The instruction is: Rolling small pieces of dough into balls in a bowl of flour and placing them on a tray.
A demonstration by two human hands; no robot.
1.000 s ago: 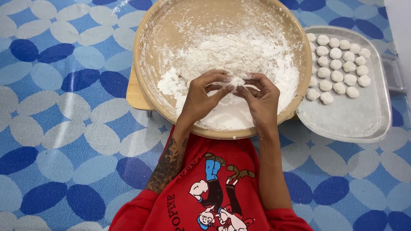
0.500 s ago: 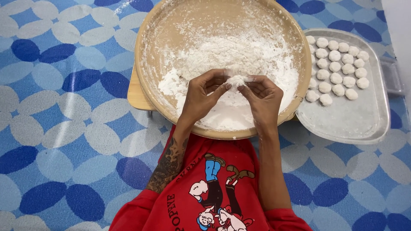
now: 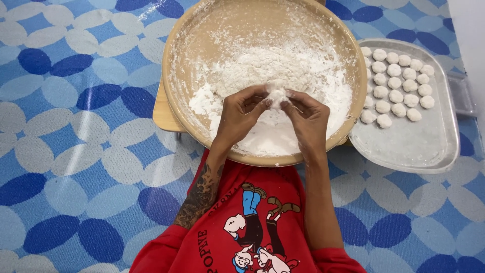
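Both hands, the left hand [image 3: 241, 112] and the right hand [image 3: 307, 117], meet fingertip to fingertip, pinching a small dough lump [image 3: 277, 94] above the floury wooden bowl [image 3: 177, 65]. Squeezed too hard, it could crumble back into the flour. The fingers hide its shape; the tray [image 3: 404, 151] of dough balls [image 3: 396, 83] is partly hidden by the bowl's rim.

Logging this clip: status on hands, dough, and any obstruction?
Left hand and right hand both pinch one dough lump over the floured bowl. Tray of dough balls right of the bowl. Nothing in the way.
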